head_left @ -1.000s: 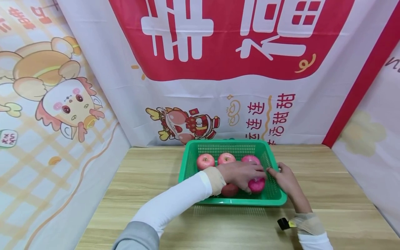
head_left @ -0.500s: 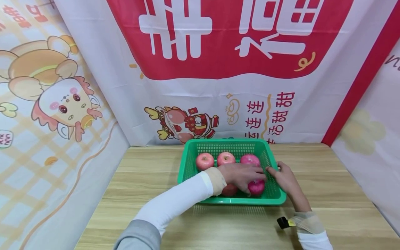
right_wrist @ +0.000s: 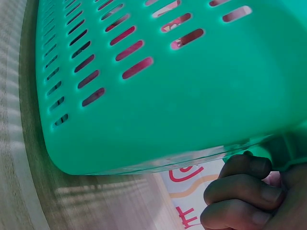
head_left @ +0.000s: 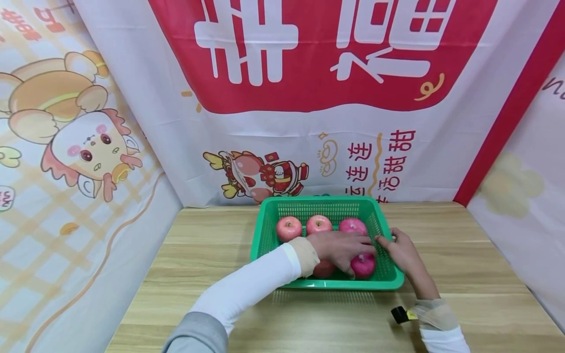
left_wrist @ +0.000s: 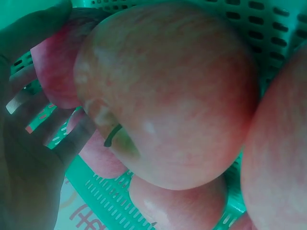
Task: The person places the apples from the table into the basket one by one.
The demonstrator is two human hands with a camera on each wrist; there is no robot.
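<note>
A green plastic basket [head_left: 282, 203] of apples rests on the table. My left hand [head_left: 337, 247] reaches over the apples from the left. Its thumb and fingers hold a deep pink apple [head_left: 363, 265] at the basket's front right, seen between thumb [left_wrist: 36, 24] and fingers in the left wrist view. Behind it lies another bright pink apple [head_left: 352, 225]. Two paler red apples [head_left: 289, 229] sit at the back left, and a red apple [head_left: 324, 268] is partly covered by the left hand. My right hand [head_left: 402, 252] grips the basket's right rim, fingers curled under it in the right wrist view.
Wooden tabletop [head_left: 207, 245] surrounds the basket. A white and red printed cloth [head_left: 265, 127] hangs close behind it, and printed cloth walls stand at both sides. A small black device [head_left: 400, 315] is strapped at the right wrist.
The deep pink apple under my left hand sits slightly nearer the basket's front than a second ago. The right hand keeps its place on the rim. The head view has shifted a little.
</note>
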